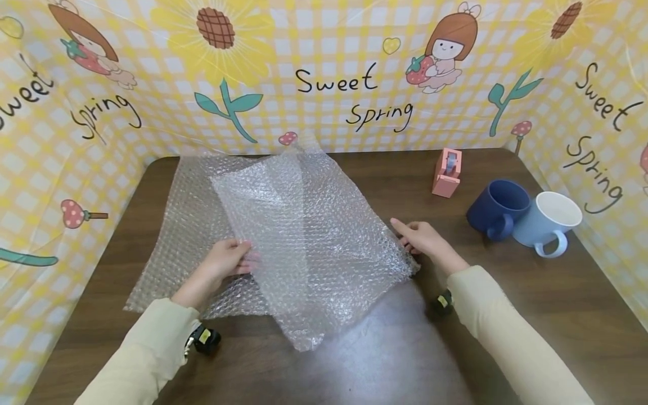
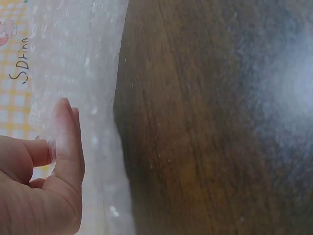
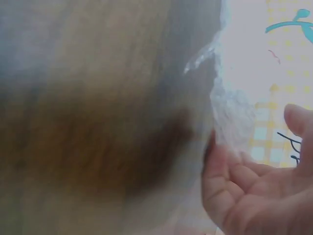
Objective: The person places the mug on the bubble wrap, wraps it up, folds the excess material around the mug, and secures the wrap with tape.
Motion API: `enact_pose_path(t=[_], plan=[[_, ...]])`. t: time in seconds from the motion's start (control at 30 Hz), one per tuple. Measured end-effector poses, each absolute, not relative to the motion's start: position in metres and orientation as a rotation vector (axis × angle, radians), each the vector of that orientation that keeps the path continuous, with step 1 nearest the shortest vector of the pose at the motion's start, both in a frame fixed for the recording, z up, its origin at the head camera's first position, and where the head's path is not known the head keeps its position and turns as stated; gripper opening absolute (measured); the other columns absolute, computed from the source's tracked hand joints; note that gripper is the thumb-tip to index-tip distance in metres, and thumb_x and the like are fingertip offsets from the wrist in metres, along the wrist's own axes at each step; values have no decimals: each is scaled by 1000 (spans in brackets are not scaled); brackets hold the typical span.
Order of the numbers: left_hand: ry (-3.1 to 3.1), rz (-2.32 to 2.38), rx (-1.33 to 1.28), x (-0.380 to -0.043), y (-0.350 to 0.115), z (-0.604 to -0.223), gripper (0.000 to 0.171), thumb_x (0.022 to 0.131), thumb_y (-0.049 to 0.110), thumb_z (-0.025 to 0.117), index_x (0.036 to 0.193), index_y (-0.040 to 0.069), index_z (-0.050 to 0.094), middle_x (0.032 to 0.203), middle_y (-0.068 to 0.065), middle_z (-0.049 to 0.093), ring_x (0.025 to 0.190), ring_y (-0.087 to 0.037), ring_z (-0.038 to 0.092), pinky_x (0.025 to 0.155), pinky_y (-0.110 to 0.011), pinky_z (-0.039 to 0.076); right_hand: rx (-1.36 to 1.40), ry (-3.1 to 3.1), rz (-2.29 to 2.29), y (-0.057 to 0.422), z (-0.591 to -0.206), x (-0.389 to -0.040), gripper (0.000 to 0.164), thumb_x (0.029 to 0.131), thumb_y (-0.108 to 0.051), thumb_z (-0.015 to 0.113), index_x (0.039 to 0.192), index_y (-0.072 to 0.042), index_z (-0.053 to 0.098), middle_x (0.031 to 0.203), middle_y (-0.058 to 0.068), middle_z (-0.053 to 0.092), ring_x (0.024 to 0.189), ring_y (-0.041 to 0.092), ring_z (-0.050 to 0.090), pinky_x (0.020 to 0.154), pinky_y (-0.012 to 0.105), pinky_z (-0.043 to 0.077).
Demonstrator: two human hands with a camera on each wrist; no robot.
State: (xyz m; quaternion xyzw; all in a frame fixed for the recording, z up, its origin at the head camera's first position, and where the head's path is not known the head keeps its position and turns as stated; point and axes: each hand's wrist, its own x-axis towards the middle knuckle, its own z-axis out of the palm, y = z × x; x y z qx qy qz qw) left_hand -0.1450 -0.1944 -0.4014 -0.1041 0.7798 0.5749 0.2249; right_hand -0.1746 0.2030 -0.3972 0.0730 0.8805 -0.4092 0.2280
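Observation:
A sheet of clear bubble wrap [image 1: 349, 242] slants across the middle of the table, its near corner pointing toward me. At its left edge, my left hand [image 1: 228, 261] pinches the plastic between thumb and fingers; the left wrist view shows this hand [image 2: 54, 181] with the film [image 2: 98, 147] passing the fingertips. My right hand [image 1: 422, 242] is at the sheet's right corner. There its fingers touch the crinkled edge [image 3: 232, 112], while the thumb stands apart in the right wrist view. Another layer of bubble wrap [image 1: 194, 225] lies flat underneath on the left.
At the back right stands a pink tape dispenser [image 1: 448, 174]. A dark blue mug [image 1: 488, 208] and a light blue mug [image 1: 539, 225] stand side by side at the right. Yellow checked cloth [image 1: 324, 34] walls the brown wooden table [image 1: 364, 360] at the back and sides.

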Motion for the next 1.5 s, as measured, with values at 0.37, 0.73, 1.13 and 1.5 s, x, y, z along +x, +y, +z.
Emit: enact_pose_path(t=[0.37, 0.73, 1.13, 1.5], plan=[[2177, 1629, -323, -146, -188, -400, 43, 103, 14, 38, 130, -19, 38, 80, 5, 70, 64, 2, 62, 66, -15, 54, 282, 1905, -1507, 237, -409, -135, 60, 99, -45, 43, 130, 6, 43, 82, -5, 61, 72, 4, 60, 69, 17, 52], [2182, 1629, -312, -144, -186, -400, 43, 102, 10, 38, 128, -23, 37, 80, 2, 70, 63, 2, 62, 66, -14, 54, 247, 1408, -2045, 213, -423, -107, 17, 100, -34, 47, 95, -19, 53, 81, -5, 59, 72, 3, 58, 68, 13, 50], [2062, 1608, -221, -149, -196, -397, 49, 100, 13, 39, 132, -23, 31, 88, -1, 71, 67, -2, 64, 70, -18, 56, 140, 1549, -1972, 182, -422, -95, 18, 98, -9, 51, 90, -14, 67, 83, -9, 72, 83, -1, 68, 77, 14, 53], [2321, 1580, -353, -178, -214, -384, 50, 102, 15, 30, 136, -22, 29, 105, -15, 54, 70, 3, 56, 75, -12, 53, 181, 1550, -1977, 183, -426, -95, 27, 97, -4, 49, 82, -15, 68, 80, -8, 72, 79, -1, 68, 75, 12, 53]])
